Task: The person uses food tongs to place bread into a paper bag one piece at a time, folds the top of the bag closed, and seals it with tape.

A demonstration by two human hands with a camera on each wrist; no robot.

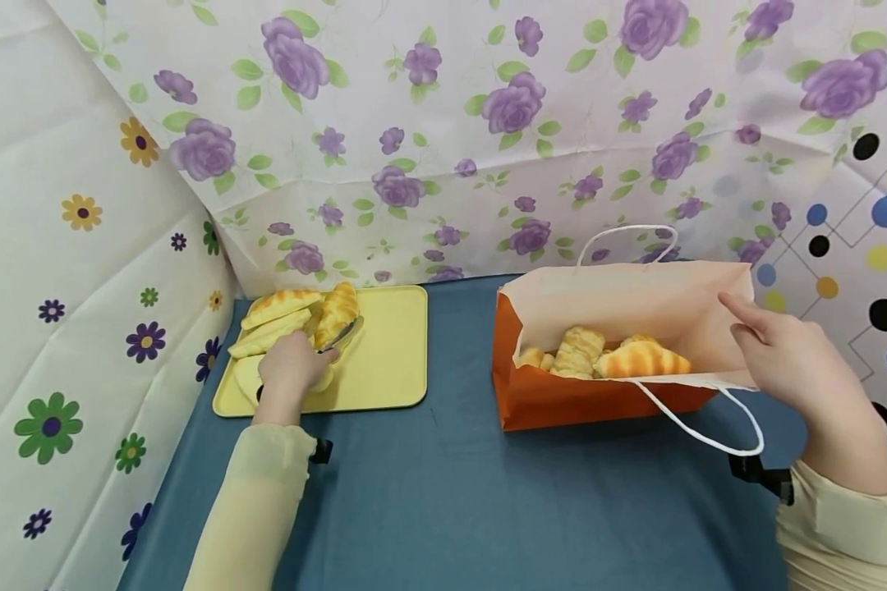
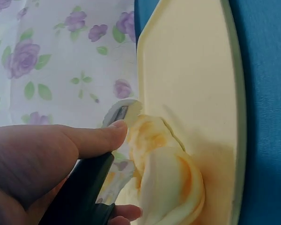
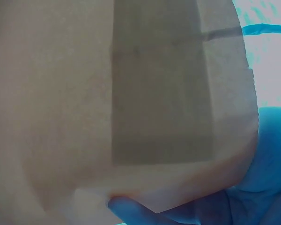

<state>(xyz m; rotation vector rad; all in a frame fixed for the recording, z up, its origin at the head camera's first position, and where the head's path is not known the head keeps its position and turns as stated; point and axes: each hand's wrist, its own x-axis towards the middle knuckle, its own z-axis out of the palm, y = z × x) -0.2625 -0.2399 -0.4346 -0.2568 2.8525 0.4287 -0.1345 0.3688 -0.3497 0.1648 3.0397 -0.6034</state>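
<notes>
Dark-handled tongs, left hand obscuring part, perhaps touch bread.

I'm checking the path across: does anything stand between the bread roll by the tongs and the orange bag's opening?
No loose object shows between the bread roll by the tongs and the opening of the orange bag; only the low rim of the yellow tray and the bag's own tray-side wall.
</notes>
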